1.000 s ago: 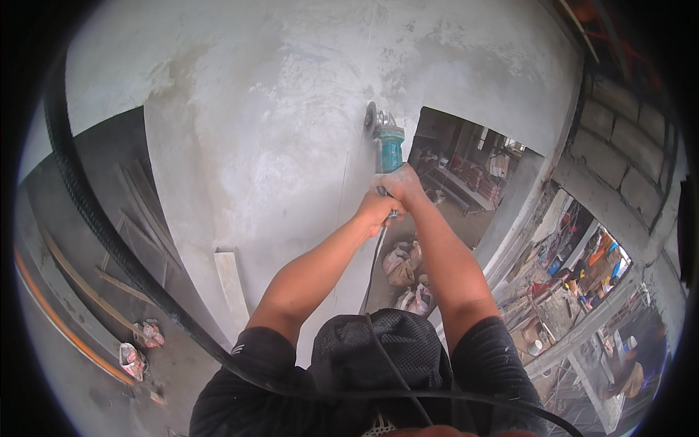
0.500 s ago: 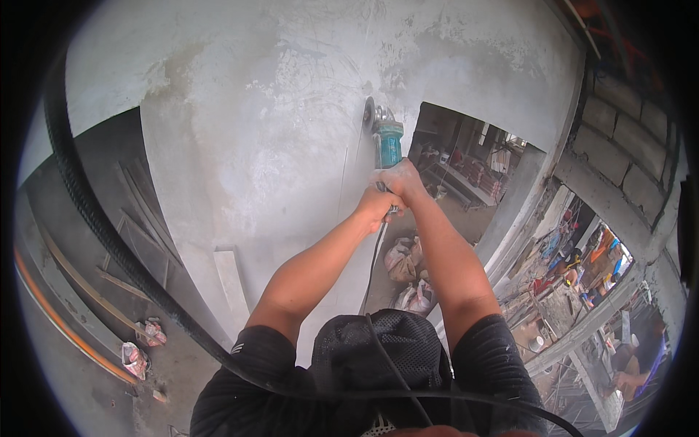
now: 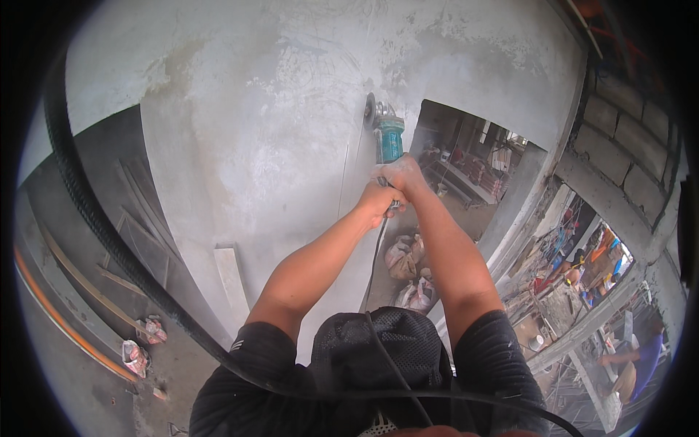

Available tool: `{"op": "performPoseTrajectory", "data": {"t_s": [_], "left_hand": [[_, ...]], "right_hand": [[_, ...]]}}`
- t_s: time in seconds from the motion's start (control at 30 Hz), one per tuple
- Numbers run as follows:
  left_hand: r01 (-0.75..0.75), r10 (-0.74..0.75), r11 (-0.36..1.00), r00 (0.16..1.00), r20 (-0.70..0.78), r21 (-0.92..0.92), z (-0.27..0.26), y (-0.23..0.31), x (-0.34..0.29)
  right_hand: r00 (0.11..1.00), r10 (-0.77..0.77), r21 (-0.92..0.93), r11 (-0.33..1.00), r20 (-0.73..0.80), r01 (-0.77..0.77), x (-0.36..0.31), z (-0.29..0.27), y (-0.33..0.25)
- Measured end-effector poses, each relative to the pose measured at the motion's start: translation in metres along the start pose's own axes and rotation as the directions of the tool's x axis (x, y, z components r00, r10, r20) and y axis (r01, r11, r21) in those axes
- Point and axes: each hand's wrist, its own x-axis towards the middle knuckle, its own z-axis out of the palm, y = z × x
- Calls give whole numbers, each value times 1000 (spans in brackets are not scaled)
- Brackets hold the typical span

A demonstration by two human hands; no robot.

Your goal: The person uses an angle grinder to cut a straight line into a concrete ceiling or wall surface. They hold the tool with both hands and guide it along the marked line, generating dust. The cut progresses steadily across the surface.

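At arm's length, a teal angle grinder (image 3: 391,142) is up against a grey plastered wall (image 3: 240,146). Its cutting disc (image 3: 370,109) stands edge-on to the wall, at the top of a thin vertical line in the plaster; whether it touches cannot be made out. My right hand (image 3: 403,175) is closed around the grinder's body, just behind the teal housing. Lower down, my left hand (image 3: 381,200) grips the rear end, where the black power cord (image 3: 373,266) hangs down. A second thin line (image 3: 344,178) runs down the wall to the left.
Right of the grinder is a wall opening (image 3: 466,156), with sacks (image 3: 411,262) below. A pale board (image 3: 230,277) leans at the wall's foot. A thick black cable (image 3: 109,240) crosses the left side. At lower right, a person in purple (image 3: 646,364) is among planks.
The grinder and both hands have shifted very slightly, the disc a little higher. Dust by my hands looks thinner. The person at lower right has moved and shows more.
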Motion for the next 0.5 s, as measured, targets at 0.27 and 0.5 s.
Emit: {"op": "performPoseTrajectory", "data": {"t_s": [0.27, 0.5], "left_hand": [[0, 0, 1000, 1000, -4, -9, 3, 3, -2], [-16, 16, 1000, 1000, 1, -13, 3, 0, 3]], "right_hand": [[999, 43, -19, 999, 9, -43, -6, -4, -10], [999, 35, -29, 999, 8, -35, 5, -3, -2]]}}
